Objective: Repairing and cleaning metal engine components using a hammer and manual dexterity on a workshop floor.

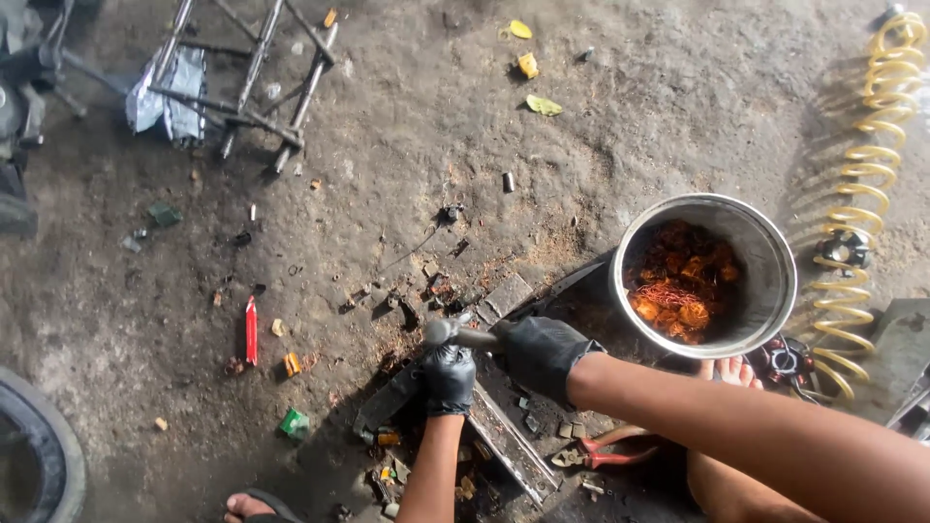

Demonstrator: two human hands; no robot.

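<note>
The person squats over a dirt floor (601,116), both hands in black gloves. The right hand (539,353) is clenched around the handle of a hammer (455,334), whose grey metal head sits just left of the fist and directly above the left hand. The left hand (449,378) is closed, fingers curled down onto something small pressed against a metal bar (504,431); what it pinches is hidden under the glove. The bar runs slantwise from beside the hands towards the lower edge of the view, with a flat dark plate (387,402) lying just left of it.

To the right of the right hand stands a round steel pot (775,291) holding a heap of reddish copper wire (681,283). Below the right forearm, red-handled pliers (605,450) lie on the ground near the bar. The toes of a bare foot (733,369) show just under the pot, and a sandalled foot (250,506) shows at the bottom edge, left of the left arm.

A yellow coil spring (867,194) stretches down the right side. A red stick-like piece (251,330) lies well left of the hands, and a green scrap (294,422) lies lower down. A frame of metal rods (257,82) rests at the top left, and part of a tyre (44,455) curves in at the lower left corner. Small bits of debris litter the ground around the hands.
</note>
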